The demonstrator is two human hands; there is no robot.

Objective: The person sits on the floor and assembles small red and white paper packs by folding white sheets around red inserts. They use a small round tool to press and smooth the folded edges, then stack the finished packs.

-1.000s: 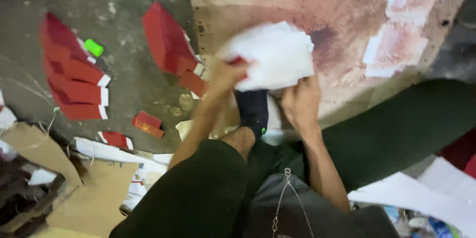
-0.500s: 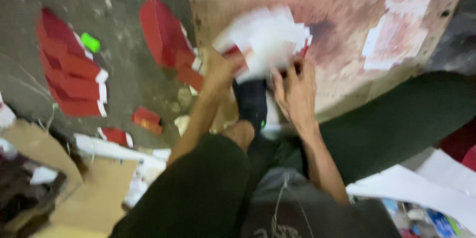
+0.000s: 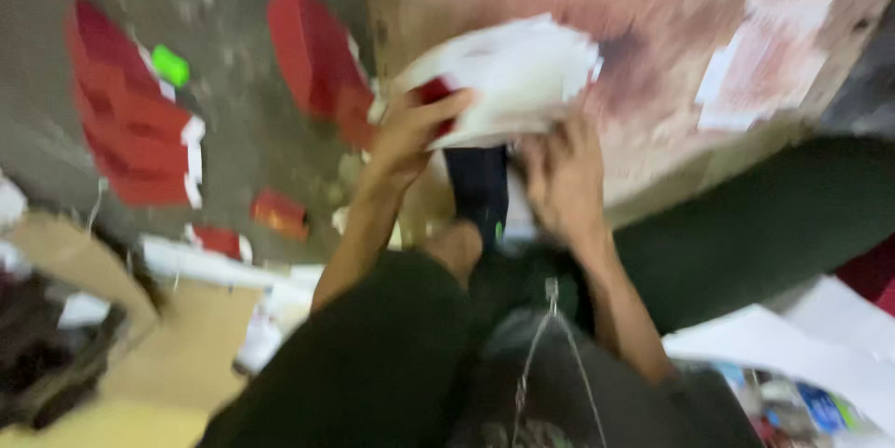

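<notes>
1. Seated on the floor, a person's left hand (image 3: 410, 131) and right hand (image 3: 559, 178) clamp a stack of white sheets (image 3: 508, 80) above a pink-stained board (image 3: 634, 28).
2. Sorting seemingly underway; next needs steady grip, red boxes (image 3: 130, 131) lying well apart.

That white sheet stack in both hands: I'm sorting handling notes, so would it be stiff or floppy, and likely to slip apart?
The white sheet stack looks thin and flat, so probably light and somewhat floppy; the left hand and right hand each grip a side. Its edges look fanned, so loose sheets may slide apart. Blur hides finer detail.
</notes>
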